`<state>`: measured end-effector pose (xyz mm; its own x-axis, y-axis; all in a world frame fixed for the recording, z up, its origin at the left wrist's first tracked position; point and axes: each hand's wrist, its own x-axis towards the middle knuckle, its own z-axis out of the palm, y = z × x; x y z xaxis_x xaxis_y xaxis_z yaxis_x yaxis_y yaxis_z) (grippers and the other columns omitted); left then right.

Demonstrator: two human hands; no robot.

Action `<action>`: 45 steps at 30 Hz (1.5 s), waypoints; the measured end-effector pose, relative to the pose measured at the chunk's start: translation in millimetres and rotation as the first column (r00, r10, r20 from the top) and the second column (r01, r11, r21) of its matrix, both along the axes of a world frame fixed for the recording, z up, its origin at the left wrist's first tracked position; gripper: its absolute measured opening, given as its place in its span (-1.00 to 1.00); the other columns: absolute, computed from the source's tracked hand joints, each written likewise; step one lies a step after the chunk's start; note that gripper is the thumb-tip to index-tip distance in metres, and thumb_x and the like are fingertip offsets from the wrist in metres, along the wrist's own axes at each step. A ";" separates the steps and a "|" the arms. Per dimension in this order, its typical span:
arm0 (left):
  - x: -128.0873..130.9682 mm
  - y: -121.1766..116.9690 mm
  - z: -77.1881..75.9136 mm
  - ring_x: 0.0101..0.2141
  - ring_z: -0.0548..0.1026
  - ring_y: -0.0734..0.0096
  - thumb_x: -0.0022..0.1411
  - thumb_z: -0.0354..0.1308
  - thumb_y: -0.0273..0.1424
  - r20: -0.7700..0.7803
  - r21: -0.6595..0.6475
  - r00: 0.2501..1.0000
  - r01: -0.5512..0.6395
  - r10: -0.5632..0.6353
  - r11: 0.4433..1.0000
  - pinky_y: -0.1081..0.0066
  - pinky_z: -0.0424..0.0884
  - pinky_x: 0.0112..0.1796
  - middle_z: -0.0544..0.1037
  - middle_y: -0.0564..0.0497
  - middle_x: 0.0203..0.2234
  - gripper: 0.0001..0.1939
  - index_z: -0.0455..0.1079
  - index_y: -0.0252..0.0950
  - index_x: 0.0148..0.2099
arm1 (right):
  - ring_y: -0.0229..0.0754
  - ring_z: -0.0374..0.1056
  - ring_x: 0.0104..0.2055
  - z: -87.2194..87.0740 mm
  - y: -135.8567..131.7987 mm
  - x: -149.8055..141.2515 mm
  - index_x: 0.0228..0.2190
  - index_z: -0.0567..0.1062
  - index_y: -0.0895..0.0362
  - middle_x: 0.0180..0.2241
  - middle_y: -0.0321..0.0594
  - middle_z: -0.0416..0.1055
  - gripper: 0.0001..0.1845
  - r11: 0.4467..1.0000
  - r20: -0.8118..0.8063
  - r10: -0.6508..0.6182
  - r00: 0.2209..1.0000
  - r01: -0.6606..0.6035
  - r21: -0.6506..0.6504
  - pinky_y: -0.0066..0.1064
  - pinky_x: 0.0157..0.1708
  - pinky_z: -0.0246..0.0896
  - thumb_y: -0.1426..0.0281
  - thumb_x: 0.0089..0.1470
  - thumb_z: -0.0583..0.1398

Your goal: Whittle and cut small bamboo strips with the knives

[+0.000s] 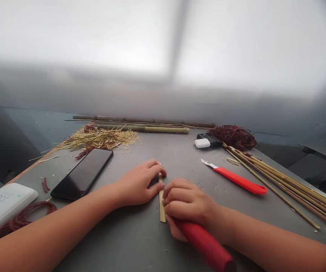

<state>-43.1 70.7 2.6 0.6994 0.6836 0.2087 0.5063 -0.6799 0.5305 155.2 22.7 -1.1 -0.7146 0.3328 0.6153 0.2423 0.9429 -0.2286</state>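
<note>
Bamboo strip (163, 213) near the middle of the grey tabletop (134, 238), flat, running lengthwise away from the body. Pale straw colour, narrow, grain along the length, near end cut roughly square.

Left hand (142, 183) over the far part of the strip, palm down, wrist low, left forearm (74, 223) slanting in from lower left. Index finger curled across the strip, thumb tip set down nearer, a gap between the two. Pressing or pinching: cannot tell.

Right hand (189, 200) just right of the strip, closed in a fist round a thick red handle (205, 241); knuckles up, fingers folded in close by the strip's edge. Handle rounded, aslant, butt toward lower right. Working end hidden under the fist. Right forearm (259, 234) in from lower right.

Farther right: craft knife (240, 180), ribbed red body, bare metal blade toward upper left. Past that, slender tan canes (287, 177), bundled lengthwise, one thin piece lying apart.

On the left: phone (85, 172), glossy black slab; white power bank (12, 194), rounded corners; loops of dark red cord (28, 221) alongside.

Toward the back: stringy yellow shavings (108, 138) in a loose heap; greenish bamboo pole (165, 130), smooth, jointed. Back right: small white case (202, 143), wiry dark red tangle (233, 137).
</note>
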 end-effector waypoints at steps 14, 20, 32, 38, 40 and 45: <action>-1.1 0.2 1.9 0.01 0.45 0.10 0.31 0.08 -0.33 -0.014 -0.017 1.000 0.001 -0.002 1.000 0.12 0.40 0.03 0.43 -0.15 0.01 -0.78 0.35 -0.21 -0.01 | -0.19 0.44 -0.37 12.3 4.9 4.8 -0.53 0.46 0.12 -0.45 -0.22 0.52 -0.90 0.704 -0.006 -0.253 0.968 0.180 -0.688 -0.39 -0.31 0.38 0.40 -0.01 0.19; -1.0 0.5 1.8 0.00 0.45 0.10 0.30 0.09 -0.33 -0.009 -0.021 1.000 -0.007 0.007 1.000 0.13 0.41 0.02 0.43 -0.14 0.00 -0.78 0.36 -0.20 -0.01 | -0.20 0.44 -0.38 12.6 4.2 4.0 -0.56 0.44 0.10 -0.46 -0.24 0.51 -0.89 0.717 -0.010 -0.245 0.969 0.174 -0.675 -0.41 -0.32 0.37 0.42 -0.04 0.18; -0.9 1.7 2.7 0.05 0.43 0.09 0.33 0.09 -0.32 -0.016 -0.065 1.000 -0.001 0.000 0.998 0.11 0.38 0.07 0.41 -0.14 0.03 -0.77 0.36 -0.21 0.01 | -0.24 0.43 -0.41 10.6 6.7 6.0 -0.56 0.42 0.10 -0.46 -0.25 0.50 -0.89 0.788 -0.005 -0.184 0.983 0.144 -0.599 -0.42 -0.34 0.38 0.46 -0.03 0.16; -2.3 1.3 3.5 0.05 0.44 0.09 0.31 0.10 -0.33 -0.005 -0.060 1.000 -0.004 0.004 0.998 0.14 0.39 0.06 0.42 -0.14 0.02 -0.78 0.37 -0.20 0.00 | -0.21 0.42 -0.37 6.4 6.2 5.6 -0.55 0.39 0.07 -0.50 -0.29 0.45 -0.85 0.906 -0.014 -0.119 0.993 0.103 -0.411 -0.40 -0.29 0.36 0.54 -0.03 0.18; -2.2 1.4 3.0 0.05 0.43 0.09 0.32 0.09 -0.33 -0.011 -0.056 1.000 -0.002 0.002 0.998 0.13 0.39 0.07 0.42 -0.14 0.02 -0.77 0.37 -0.20 0.00 | -0.21 0.43 -0.38 6.1 6.9 6.1 -0.54 0.40 0.08 -0.47 -0.27 0.47 -0.87 0.857 -0.002 -0.145 0.989 0.124 -0.501 -0.42 -0.33 0.37 0.50 0.00 0.17; -1.2 2.1 0.9 0.05 0.43 0.10 0.31 0.11 -0.36 -0.001 -0.040 1.000 0.004 -0.004 0.999 0.14 0.38 0.07 0.42 -0.15 0.01 -0.77 0.38 -0.23 0.00 | -0.21 0.43 -0.35 7.1 3.4 2.6 -0.55 0.38 0.08 -0.48 -0.27 0.47 -0.84 0.900 -0.025 -0.167 0.986 0.142 -0.411 -0.37 -0.24 0.38 0.52 0.01 0.17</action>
<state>-44.3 72.7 3.5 0.7026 0.6883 0.1807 0.5036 -0.6603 0.5570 157.8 26.0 6.0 -0.6013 0.6660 0.4414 0.3517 0.7167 -0.6022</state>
